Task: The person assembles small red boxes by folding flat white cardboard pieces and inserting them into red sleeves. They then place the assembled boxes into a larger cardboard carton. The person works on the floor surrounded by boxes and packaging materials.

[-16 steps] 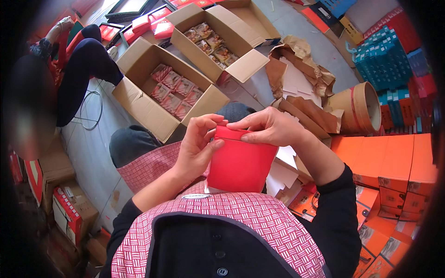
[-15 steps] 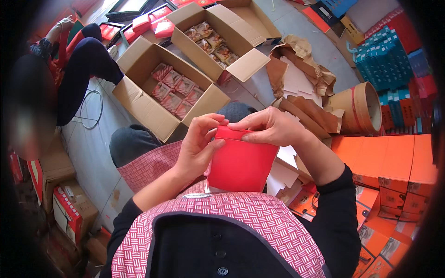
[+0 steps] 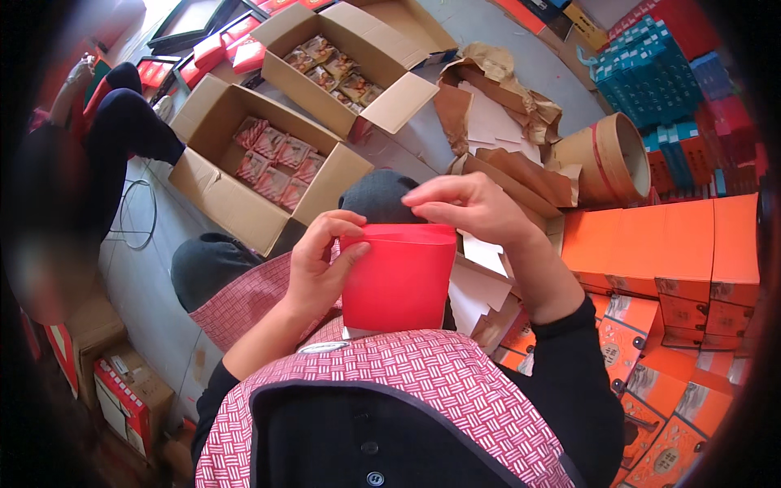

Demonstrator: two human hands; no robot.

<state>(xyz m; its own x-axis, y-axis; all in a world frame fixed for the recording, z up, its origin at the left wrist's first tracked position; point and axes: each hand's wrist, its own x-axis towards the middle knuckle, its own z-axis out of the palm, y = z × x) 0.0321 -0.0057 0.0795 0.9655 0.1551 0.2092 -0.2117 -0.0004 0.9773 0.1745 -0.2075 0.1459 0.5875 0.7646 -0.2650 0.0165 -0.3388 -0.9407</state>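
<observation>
A red box with a smooth front stands upright against my apron at my lap. A narrow fold or opening runs along its top edge. My left hand grips the upper left corner, thumb on the front and fingers bent over the top. Just above the right part of that edge, my right hand is off the box. Its thumb and forefinger are stretched out and slightly apart, with nothing visible between them. The box's back and contents are hidden.
Ahead, one open carton holds pink-and-white packets, another brownish ones. Torn brown paper and a round tub lie right of them. Orange boxes are stacked at my right, teal boxes beyond. Another person's leg is at left.
My right hand has let go of the box's top edge and lifted up and away. The small flap it pinched now lies down. My left hand keeps its hold; the whole view has shifted slightly.
</observation>
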